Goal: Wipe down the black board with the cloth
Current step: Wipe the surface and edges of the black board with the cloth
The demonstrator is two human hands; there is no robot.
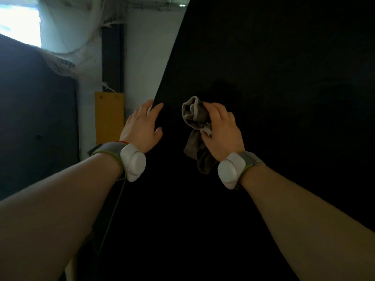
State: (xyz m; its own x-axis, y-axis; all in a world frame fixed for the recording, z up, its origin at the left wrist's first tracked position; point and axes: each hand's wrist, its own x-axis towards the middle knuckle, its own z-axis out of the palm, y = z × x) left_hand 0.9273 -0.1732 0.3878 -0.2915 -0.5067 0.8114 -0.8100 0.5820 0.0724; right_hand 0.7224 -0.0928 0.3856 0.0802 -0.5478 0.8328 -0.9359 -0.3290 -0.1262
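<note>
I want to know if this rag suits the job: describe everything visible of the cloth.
The cloth is dull grey-brown fabric with a paler hem, bunched into a loose wad. The right hand grips it, fingers curled over it, holding it against the black board near the board's left edge. A crumpled tail hangs below, beside the wrist. The dim light hides whether it is damp or dirty.

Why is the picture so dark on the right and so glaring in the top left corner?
Head view: the window is blown out white; the black board shows no surface detail, so wiped and unwiped parts look alike; the cloth in the right hand reads clearly, slightly soft.
</note>
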